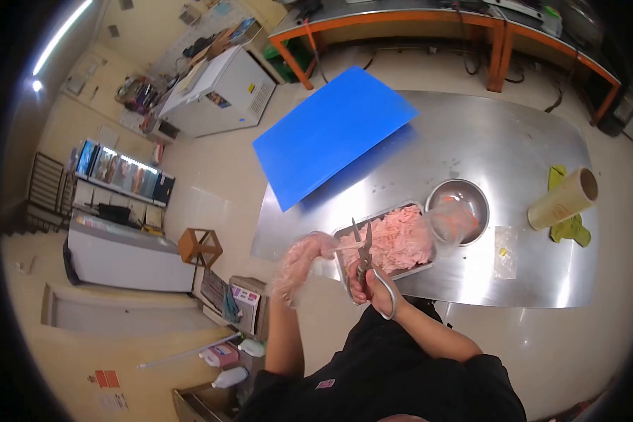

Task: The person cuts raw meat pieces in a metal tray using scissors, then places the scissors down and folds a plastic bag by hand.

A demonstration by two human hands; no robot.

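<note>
My left hand [315, 250], in a loose clear plastic glove, pinches a thin pale pink strip [347, 246] at the tray's left side. Bare, my right hand [378, 290] grips a pair of scissors [364, 261] by its handles. The blades stand apart, pointing away from me, close to the strip; whether they touch it I cannot tell. Below them a metal tray [416, 269] holds a heap of pale pink raw meat pieces [399, 235]. Touching the tray's right side, a clear plastic bag [451, 219] with orange-pink contents lies partly in a steel bowl [480, 195].
A blue cutting board [334, 133] covers the far left of the steel table [499, 141]. At the right, a plastic-wrap roll [559, 202] stands by a green cloth [573, 231]. A small clear packet [505, 253] lies nearer. A wooden stool [199, 246] is on the left floor.
</note>
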